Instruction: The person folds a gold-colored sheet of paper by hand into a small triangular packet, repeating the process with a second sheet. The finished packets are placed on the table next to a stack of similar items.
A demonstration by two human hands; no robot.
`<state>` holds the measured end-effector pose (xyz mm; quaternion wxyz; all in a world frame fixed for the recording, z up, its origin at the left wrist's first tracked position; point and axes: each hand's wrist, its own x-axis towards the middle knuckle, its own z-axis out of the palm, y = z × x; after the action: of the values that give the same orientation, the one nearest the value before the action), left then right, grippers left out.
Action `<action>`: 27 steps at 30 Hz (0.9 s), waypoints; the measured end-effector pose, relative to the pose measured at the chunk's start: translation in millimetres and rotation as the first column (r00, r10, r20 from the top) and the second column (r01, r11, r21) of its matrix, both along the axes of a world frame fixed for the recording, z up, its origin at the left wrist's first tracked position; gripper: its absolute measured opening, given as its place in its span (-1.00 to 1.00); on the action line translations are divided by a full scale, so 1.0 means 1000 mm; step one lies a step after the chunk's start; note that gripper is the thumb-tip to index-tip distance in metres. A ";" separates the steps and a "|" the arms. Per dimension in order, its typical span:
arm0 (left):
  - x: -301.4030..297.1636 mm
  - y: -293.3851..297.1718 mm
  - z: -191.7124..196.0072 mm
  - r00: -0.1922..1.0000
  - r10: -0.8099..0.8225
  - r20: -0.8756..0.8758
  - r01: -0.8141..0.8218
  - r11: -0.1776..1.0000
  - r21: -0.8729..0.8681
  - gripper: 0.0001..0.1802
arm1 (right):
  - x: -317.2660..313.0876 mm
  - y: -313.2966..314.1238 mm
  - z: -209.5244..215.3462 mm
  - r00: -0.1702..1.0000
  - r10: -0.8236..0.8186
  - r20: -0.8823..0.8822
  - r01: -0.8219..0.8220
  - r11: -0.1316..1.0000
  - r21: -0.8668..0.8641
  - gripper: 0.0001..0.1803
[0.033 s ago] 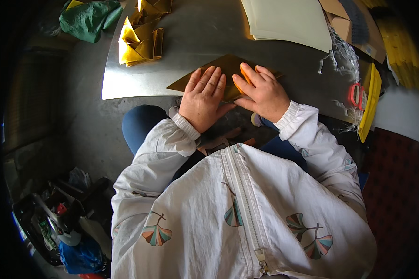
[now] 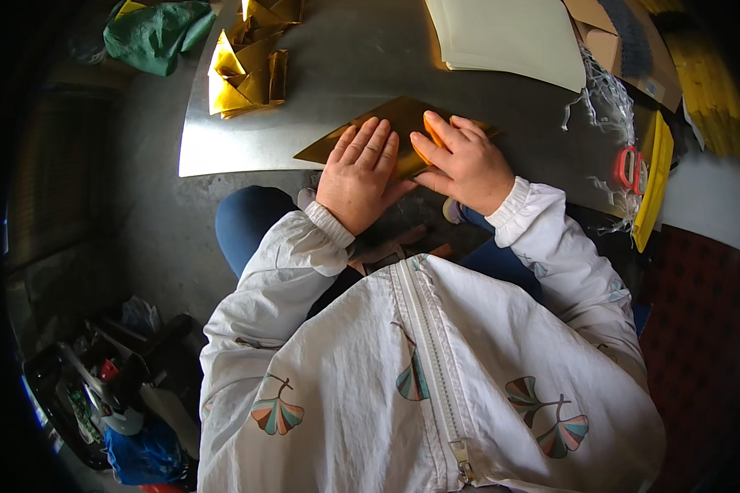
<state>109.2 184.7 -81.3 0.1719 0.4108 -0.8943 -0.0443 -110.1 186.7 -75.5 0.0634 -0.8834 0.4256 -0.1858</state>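
Note:
A sheet of shiny gold paper (image 2: 327,146), folded to a triangular shape, lies at the near edge of the metal table with its long point toward the left. My left hand (image 2: 355,181) rests flat on it, fingers stretched out and pointing away from me. Just to the right, my right hand (image 2: 472,164) curls its fingers around a small orange object (image 2: 432,134) and presses it on the paper. The hand covers most of that object, so its kind cannot be made out. Both thumbs point toward each other near the paper's front edge.
Folded gold paper pieces (image 2: 251,78) stand at the table's far left. A stack of pale sheets (image 2: 509,37) lies at the back. To the right are white plastic strings (image 2: 606,90), red-handled scissors (image 2: 629,169) and a yellow strip (image 2: 654,185). The table (image 2: 230,152) ends before my knees.

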 end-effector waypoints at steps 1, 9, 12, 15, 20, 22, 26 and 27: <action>0.000 -0.001 -0.001 0.998 -0.003 -0.056 0.001 0.999 -0.036 -0.33 | -0.002 -0.003 0.003 1.000 0.021 -0.016 -0.021 1.000 -0.009 -0.50; 0.001 -0.012 0.002 0.903 0.093 -0.419 -0.050 0.992 0.113 -0.67 | -0.021 -0.051 0.043 0.990 0.085 0.115 -0.127 0.891 0.435 -0.76; 0.002 -0.010 0.007 0.797 0.245 -0.552 -0.097 0.954 0.284 -0.74 | -0.023 -0.069 0.045 0.984 0.066 0.162 -0.145 0.831 0.537 -0.77; 0.003 -0.008 0.010 0.640 0.373 -0.672 -0.102 0.908 0.406 -0.72 | -0.021 -0.079 0.044 0.979 0.093 0.181 -0.175 0.843 0.509 -0.74; 0.001 -0.003 0.011 0.643 0.422 -0.639 -0.173 0.893 0.416 -0.65 | -0.016 -0.097 0.051 0.990 0.115 0.079 -0.139 0.761 0.633 -0.73; -0.001 -0.002 0.009 0.668 0.410 -0.621 -0.194 0.901 0.387 -0.64 | -0.010 -0.105 0.054 0.989 0.141 0.033 -0.129 0.752 0.646 -0.74; 0.000 -0.008 0.004 0.793 0.235 -0.562 -0.183 0.972 0.148 -0.63 | 0.001 -0.122 0.062 0.981 0.184 -0.064 -0.073 0.655 0.752 -0.73; 0.002 -0.009 0.003 0.824 0.184 -0.536 -0.167 0.983 0.082 -0.62 | 0.007 -0.127 0.061 0.975 0.184 -0.123 -0.026 0.649 0.761 -0.72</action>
<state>111.0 175.4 -78.3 0.4142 0.4647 -0.7669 -0.1563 -103.1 60.0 -14.1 0.3943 -0.8137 0.4161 0.0964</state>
